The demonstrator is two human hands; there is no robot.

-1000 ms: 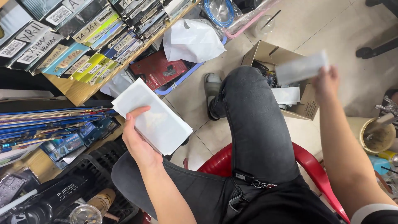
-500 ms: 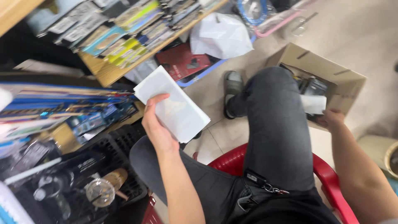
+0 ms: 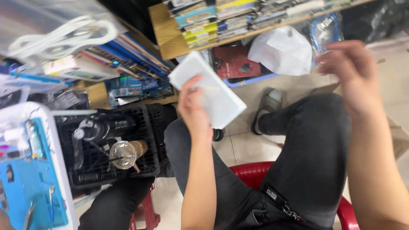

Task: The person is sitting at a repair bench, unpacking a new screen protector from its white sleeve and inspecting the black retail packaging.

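Observation:
I sit on a red plastic chair (image 3: 249,171) in dark trousers. My left hand (image 3: 194,111) grips a flat white rectangular box (image 3: 215,97) by its near edge and holds it tilted above my left knee. My right hand (image 3: 348,73) is raised at the upper right, blurred, with loosely bent fingers and nothing visible in it. It hovers over my right thigh, apart from the white box.
A black crate (image 3: 147,127) holding torch-like items sits to my left, beside a blue and white tray (image 3: 30,187). A wooden shelf (image 3: 170,40) of packaged goods runs across the top, above a white plastic bag (image 3: 283,49) and a red flat box (image 3: 233,63). A cardboard box edge (image 3: 399,135) shows at the right.
My right hand lowered a small white box into the cardboard box and has risen without it. My left hand kept the flat white box. The view swung left.

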